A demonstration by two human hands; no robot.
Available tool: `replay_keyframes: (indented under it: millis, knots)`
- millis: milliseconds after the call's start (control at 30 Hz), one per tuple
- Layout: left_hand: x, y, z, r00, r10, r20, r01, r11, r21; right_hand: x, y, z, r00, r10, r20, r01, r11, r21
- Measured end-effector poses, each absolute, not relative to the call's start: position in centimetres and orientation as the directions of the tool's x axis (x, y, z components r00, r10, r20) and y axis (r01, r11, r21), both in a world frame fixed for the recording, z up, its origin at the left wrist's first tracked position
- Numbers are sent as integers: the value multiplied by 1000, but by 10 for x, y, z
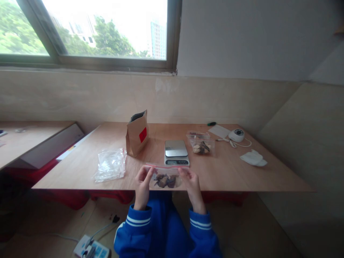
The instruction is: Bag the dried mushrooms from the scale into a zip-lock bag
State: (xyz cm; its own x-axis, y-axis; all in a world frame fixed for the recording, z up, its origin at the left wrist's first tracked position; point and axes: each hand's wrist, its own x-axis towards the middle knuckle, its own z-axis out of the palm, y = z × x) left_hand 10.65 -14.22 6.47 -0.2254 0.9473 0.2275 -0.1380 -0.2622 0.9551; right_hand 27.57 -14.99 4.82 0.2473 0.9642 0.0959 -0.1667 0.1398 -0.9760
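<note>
Between my two hands hangs a clear zip bag (pixel 176 182) with a red seal strip along its top and dark brown dried pieces (pixel 164 181) inside. My left hand (pixel 143 184) pinches its upper left corner. At the upper right corner, the fingers of my right hand (pixel 192 184) are closed on it too. Just beyond the bag stands a kitchen scale (pixel 176 149) with a bare metal plate; its display faces me. Right of the scale lies a second zip bag (pixel 202 147) with pale and dark dried pieces, and another bag (pixel 198 135) is behind it.
Left of the scale stands an open brown paper pouch (pixel 136 136) with a red label. Clear plastic bags (pixel 110 165) lie near the left edge. A small white device with a cable (pixel 237 135) and a crumpled white cloth (pixel 253 158) are at right. A power strip (pixel 91 247) lies on the floor.
</note>
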Motion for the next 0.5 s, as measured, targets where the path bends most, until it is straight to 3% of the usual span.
replay_keyframes:
  millis: [500]
  knots:
    - [103, -146, 71, -274, 935, 225, 36, -224, 974, 275, -147, 55, 327, 939, 103, -121, 150, -981]
